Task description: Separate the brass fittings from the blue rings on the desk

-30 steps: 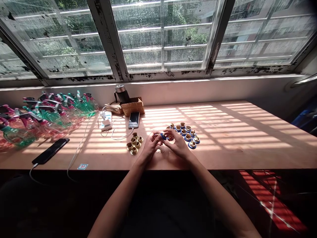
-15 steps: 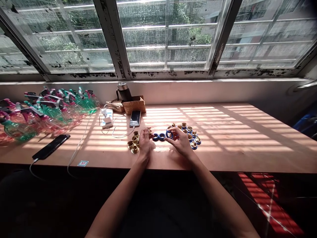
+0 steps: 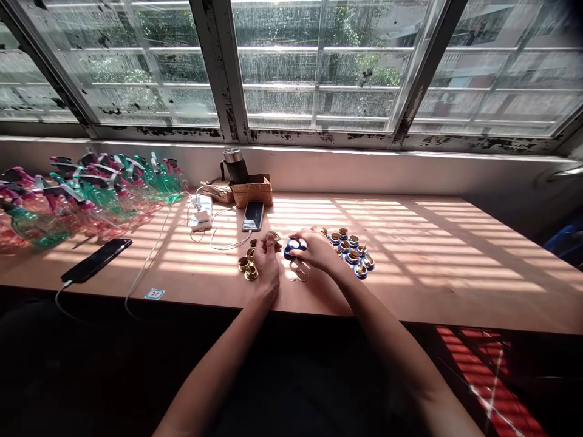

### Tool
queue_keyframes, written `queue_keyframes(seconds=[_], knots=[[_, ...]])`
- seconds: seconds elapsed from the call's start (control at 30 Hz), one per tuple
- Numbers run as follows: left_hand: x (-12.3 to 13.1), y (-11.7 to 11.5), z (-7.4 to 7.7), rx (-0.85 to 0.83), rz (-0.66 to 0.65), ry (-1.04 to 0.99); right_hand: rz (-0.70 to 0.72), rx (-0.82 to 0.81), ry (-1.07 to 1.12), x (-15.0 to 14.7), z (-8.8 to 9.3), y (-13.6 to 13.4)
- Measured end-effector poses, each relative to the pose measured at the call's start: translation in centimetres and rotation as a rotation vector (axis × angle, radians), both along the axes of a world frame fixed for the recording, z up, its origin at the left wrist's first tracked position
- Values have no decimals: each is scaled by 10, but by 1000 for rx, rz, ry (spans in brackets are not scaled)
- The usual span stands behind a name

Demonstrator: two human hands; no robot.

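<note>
My right hand [image 3: 316, 250] lies over a pair of blue rings [image 3: 294, 246] at the middle of the wooden table [image 3: 410, 285], its fingertips pressing on them. My left hand [image 3: 266, 262] rests beside a small heap of brass cups [image 3: 245, 266], with a brass piece [image 3: 273, 235] just past its fingertips. Whether that hand grips the piece is hidden. To the right stands a cluster of brass cups set in blue rings [image 3: 350, 250]. Thin wire bits [image 3: 297, 273] lie just below my hands.
Several plastic spray bottles [image 3: 91, 203] crowd the far left. A phone [image 3: 252, 216], charger [image 3: 200, 217], cardboard box [image 3: 251, 190] and flask [image 3: 234, 165] stand along the back, and a second phone [image 3: 95, 260] lies left. A window [image 3: 319, 67] runs behind the table.
My hands have moved apart from their closed position around a blue ring, and my right hand now covers the rings. The view has tilted upward a little.
</note>
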State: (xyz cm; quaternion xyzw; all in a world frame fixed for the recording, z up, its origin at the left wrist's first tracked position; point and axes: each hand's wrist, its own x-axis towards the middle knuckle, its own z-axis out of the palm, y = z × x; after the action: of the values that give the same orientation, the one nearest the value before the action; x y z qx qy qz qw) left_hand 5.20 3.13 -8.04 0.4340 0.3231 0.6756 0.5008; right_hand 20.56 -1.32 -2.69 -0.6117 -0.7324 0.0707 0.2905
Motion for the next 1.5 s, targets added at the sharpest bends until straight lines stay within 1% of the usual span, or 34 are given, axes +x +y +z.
queue_keyframes(seconds=[0.13, 0.27, 0.37, 0.47, 0.53, 0.67, 0.73, 0.77, 0.83, 0.9, 0.97, 1.13, 1.23, 1.33, 1.4, 1.5], knots=[[0, -3, 2, -46, -27, -30, -19, -139, -83, -11, -6, 17], [2, -7, 7, -44, -59, -65, -60, -211, -119, -15, -12, 19], [3, -9, 9, -48, -95, -92, -54, -219, -131, -15, -15, 18], [4, -9, 9, -55, -134, -120, -40, -196, -124, -14, -18, 18], [5, -8, 8, -64, -140, -136, -18, -145, -104, -12, -18, 16], [5, -7, 7, -52, -155, -123, 46, 108, -22, -13, -9, 2], [5, -8, 8, -31, -191, -95, 64, 206, 61, -15, -2, -9], [5, -9, 9, -19, -217, -76, 82, 227, 92, -16, 1, -16], [4, -13, 11, 4, -282, -27, 142, 217, 139, -18, 2, -28], [4, -18, 13, 26, -350, 50, 174, 174, 162, -17, -2, -39], [4, -21, 13, 56, -401, 151, 172, 153, 207, -15, -10, -48], [3, -24, 6, 138, -458, 350, 220, 128, 350, -7, -28, -61], [2, -25, 6, 212, -451, 435, 247, 73, 446, -6, -32, -63], [1, -25, 8, 263, -384, 489, 219, 60, 569, -7, -33, -61], [0, -26, 9, 279, -351, 498, 191, 73, 626, -7, -34, -60], [-1, -26, 9, 301, -351, 479, 189, 73, 667, -7, -34, -59]])
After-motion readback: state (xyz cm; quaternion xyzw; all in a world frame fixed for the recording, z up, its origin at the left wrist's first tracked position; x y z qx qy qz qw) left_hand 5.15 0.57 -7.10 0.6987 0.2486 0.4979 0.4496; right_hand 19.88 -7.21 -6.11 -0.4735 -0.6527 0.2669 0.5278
